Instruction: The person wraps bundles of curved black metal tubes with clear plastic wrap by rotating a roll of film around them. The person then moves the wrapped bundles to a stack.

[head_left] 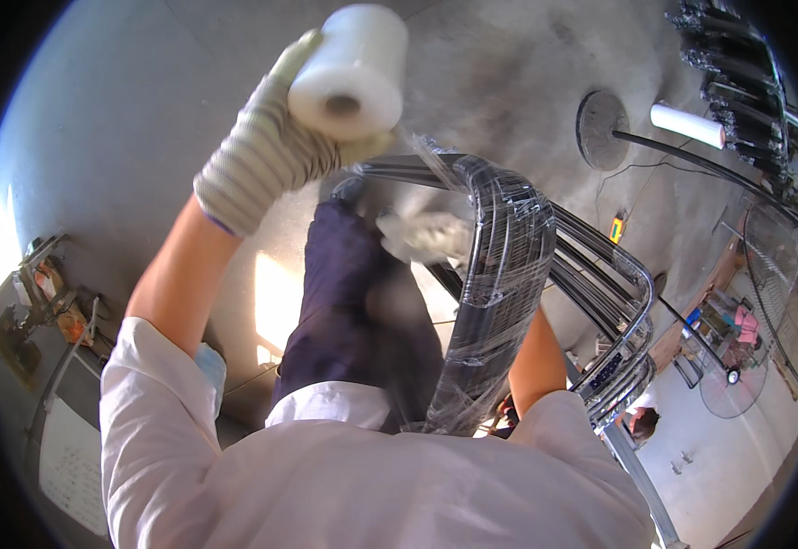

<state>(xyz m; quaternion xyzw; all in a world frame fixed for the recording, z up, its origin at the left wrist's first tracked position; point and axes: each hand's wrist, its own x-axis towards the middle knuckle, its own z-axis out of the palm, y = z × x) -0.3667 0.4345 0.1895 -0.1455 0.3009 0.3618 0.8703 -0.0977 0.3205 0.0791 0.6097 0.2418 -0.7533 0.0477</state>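
Observation:
My left hand, in a striped knit glove, grips a roll of clear stretch film at the upper middle. A thin strip of film runs from the roll down to a bundle of black bent metal tubes, whose curved end is wrapped in shiny film. My right forearm passes behind this bundle. On its left side appears my gloved right hand, close to the tubes and smeared by motion. Its fingers cannot be made out, nor whether it touches the bundle.
More black bent tubes extend right of the wrapped part. A pedestal fan's round base and a white roll lie at upper right, near film-wrapped black bundles. A wire-guarded fan stands right. Machinery is at left.

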